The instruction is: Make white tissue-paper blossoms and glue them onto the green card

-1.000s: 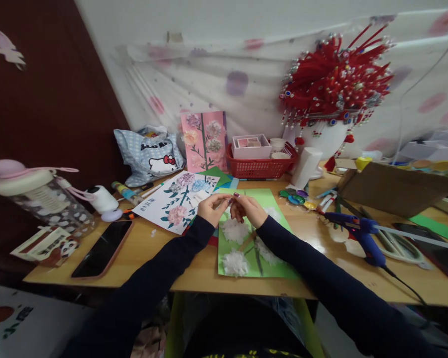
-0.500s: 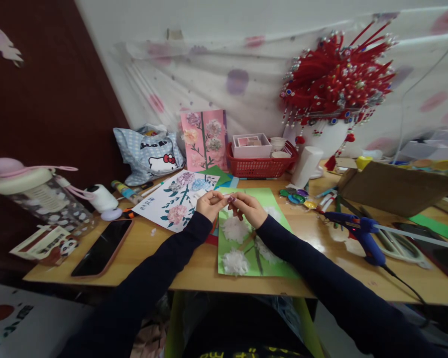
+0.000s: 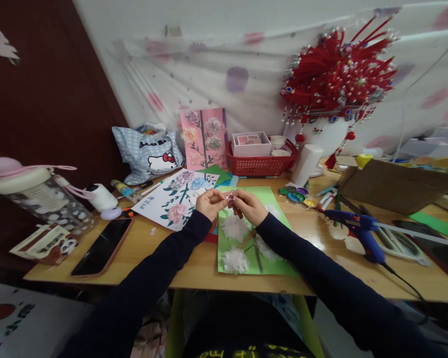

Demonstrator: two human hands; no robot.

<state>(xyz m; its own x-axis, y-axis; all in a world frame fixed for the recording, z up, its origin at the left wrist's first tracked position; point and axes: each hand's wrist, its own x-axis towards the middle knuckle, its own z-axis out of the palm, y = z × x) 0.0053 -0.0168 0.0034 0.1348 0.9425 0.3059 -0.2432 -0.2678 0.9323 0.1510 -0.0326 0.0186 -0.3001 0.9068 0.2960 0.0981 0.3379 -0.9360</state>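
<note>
My left hand (image 3: 208,203) and my right hand (image 3: 249,206) meet above a green card (image 3: 274,201) and pinch a small white tissue piece (image 3: 229,198) between their fingertips. The card lies flat on the wooden table (image 3: 164,253) and carries several fluffy white tissue flowers (image 3: 234,227) on dark stems. Both arms wear dark sleeves.
A white flower picture (image 3: 171,201) lies left of the card, a phone (image 3: 102,246) and water bottle (image 3: 41,196) further left. A blue glue gun (image 3: 362,233), paint pots (image 3: 296,195), a red basket (image 3: 259,164) and a red headdress (image 3: 336,79) stand to the right and back.
My hands have stayed together over the card, with the fingers shifting slightly on the tissue piece. The view has tilted a little.
</note>
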